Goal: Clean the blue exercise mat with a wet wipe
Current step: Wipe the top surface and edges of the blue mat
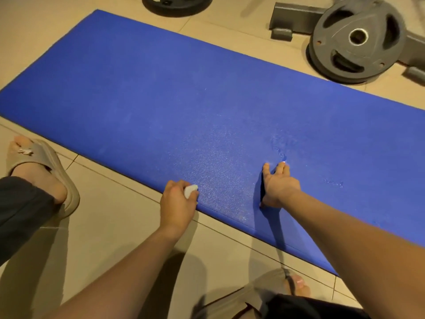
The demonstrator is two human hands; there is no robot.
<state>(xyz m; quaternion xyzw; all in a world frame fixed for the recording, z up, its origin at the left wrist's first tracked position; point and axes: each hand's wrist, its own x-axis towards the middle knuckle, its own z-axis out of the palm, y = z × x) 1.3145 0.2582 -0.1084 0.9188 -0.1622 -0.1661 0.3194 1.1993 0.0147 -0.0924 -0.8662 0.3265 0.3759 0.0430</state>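
The blue exercise mat (pixel 184 100) lies flat across the tiled floor, running from upper left to lower right. My left hand (pixel 177 203) sits at the mat's near edge and grips a balled white wet wipe (pixel 190 191) against the mat. My right hand (pixel 277 186) rests on the mat a little to the right, fingers straight and spread, pressing down. Damp shiny patches (pixel 279 153) show on the mat just beyond my right fingers and around the wipe.
Grey weight plates (pixel 355 40) lie stacked on the floor beyond the mat at the upper right, beside a grey metal frame (pixel 294 18). A black plate (pixel 177 4) lies at the top. My feet in tan slides (pixel 43 166) stand on the tiles near the mat.
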